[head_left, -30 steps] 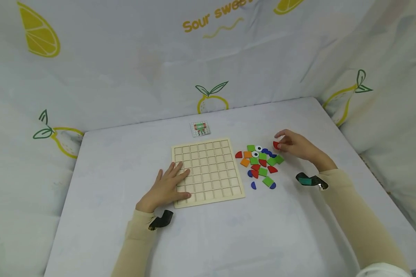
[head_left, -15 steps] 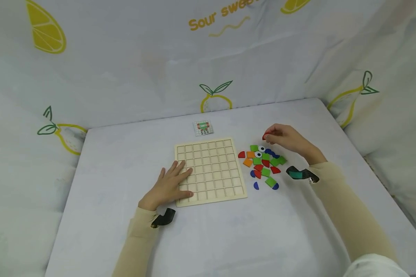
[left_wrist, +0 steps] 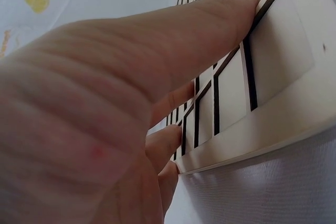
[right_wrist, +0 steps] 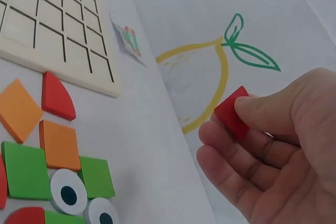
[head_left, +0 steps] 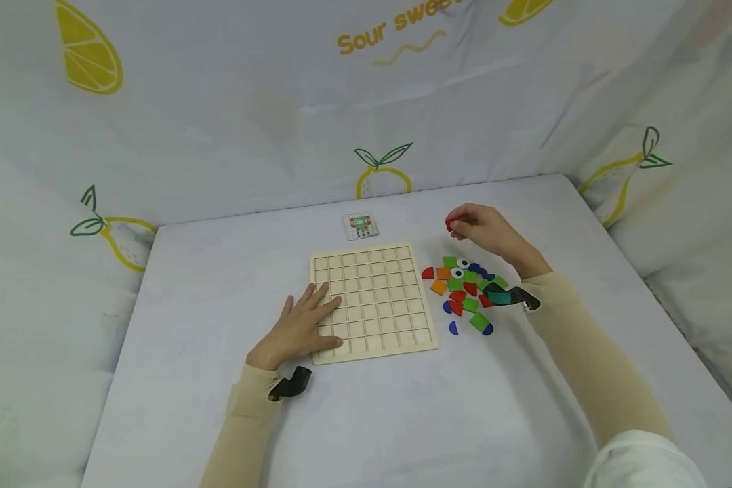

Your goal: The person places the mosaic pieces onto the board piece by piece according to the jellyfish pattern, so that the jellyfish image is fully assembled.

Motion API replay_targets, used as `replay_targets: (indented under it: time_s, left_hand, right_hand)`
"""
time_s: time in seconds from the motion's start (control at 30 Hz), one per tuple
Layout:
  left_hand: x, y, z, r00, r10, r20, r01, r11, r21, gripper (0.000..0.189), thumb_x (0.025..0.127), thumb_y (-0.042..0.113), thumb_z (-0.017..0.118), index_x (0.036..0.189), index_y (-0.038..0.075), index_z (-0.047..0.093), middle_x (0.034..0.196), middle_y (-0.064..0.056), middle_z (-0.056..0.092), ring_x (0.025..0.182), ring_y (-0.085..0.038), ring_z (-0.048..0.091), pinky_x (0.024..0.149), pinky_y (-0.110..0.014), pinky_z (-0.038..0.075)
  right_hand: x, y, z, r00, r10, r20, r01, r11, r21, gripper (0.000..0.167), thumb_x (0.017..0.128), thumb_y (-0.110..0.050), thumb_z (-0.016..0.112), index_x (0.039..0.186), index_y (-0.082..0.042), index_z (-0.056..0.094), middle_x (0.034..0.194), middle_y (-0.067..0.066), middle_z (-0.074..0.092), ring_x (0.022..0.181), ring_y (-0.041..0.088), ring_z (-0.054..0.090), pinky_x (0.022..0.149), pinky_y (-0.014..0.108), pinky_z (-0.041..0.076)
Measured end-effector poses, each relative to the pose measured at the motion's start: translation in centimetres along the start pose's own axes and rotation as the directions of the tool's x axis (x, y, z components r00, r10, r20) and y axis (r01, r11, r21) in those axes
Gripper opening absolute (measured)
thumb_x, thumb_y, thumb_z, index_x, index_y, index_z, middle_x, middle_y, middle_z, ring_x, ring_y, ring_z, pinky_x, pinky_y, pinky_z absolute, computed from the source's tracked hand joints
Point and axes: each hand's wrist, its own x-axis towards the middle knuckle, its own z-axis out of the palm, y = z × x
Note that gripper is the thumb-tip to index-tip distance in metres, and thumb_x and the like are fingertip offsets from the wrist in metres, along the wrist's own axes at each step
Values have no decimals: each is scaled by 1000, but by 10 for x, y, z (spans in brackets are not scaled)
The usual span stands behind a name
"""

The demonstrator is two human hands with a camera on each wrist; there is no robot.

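Note:
My left hand (head_left: pixel 299 331) lies with fingers spread over the left edge of a pale wooden grid board (head_left: pixel 375 305). In the left wrist view its thumb (left_wrist: pixel 210 22) rests on the board's squares. Raised beyond the loose tiles, my right hand (head_left: pixel 488 234) pinches a red quarter-circle tile (right_wrist: pixel 233 113) between thumb and fingers. The thumb covers part of that tile. Right of the board lie green square tiles (head_left: pixel 478 321), orange square tiles (head_left: pixel 438 287), red quarter-circle tiles (head_left: pixel 428 273), blue half-round tiles (head_left: pixel 453 328) and white eye discs (head_left: pixel 457 273).
A small card (head_left: pixel 360 226) with a red and green figure on a grid lies behind the board. The white-covered table (head_left: pixel 366 420) meets a lemon-print cloth (head_left: pixel 250 135) at the back and sides. The right wrist's black camera mount (head_left: pixel 512 297) overlaps some tiles in the head view.
My right hand has moved left and away from me, carrying the red quarter-circle tile from the right of the pile to beyond it. The left hand stays on the board.

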Motion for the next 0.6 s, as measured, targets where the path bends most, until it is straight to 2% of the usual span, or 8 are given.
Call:
replay_targets:
  time_s: [0.23, 0.43, 0.6]
  left_hand:
    - [1, -1, 1, 1000, 8, -4, -7, 1000, 3, 85, 89, 47, 73, 159, 19, 34, 172, -11, 8, 160, -35, 0, 122, -72, 3]
    - [1, -3, 1, 1000, 7, -9, -7, 1000, 7, 85, 89, 47, 73, 159, 19, 34, 172, -11, 9, 160, -35, 0, 122, -72, 3]
    - [1, -2, 1, 1000, 3, -5, -3, 1000, 2, 85, 90, 47, 73, 160, 20, 34, 172, -10, 9, 160, -35, -1, 122, -71, 2]
  right_hand:
    - [10, -11, 12, 1000, -24, -17, 24, 1000, -19, 29, 103, -20, 57, 125, -2, 64, 123, 20, 64, 110, 32, 56, 97, 43, 49]
    - [19, -19, 27, 1000, -16, 15, 16, 1000, 18, 28, 103, -23, 60, 122, -4, 66, 121, 18, 68, 110, 32, 59, 101, 46, 49]
    - [24, -25, 41, 999, -15, 41, 15, 1000, 4, 26, 102, -25, 60, 119, -6, 69, 120, 15, 70, 112, 31, 61, 103, 49, 49]
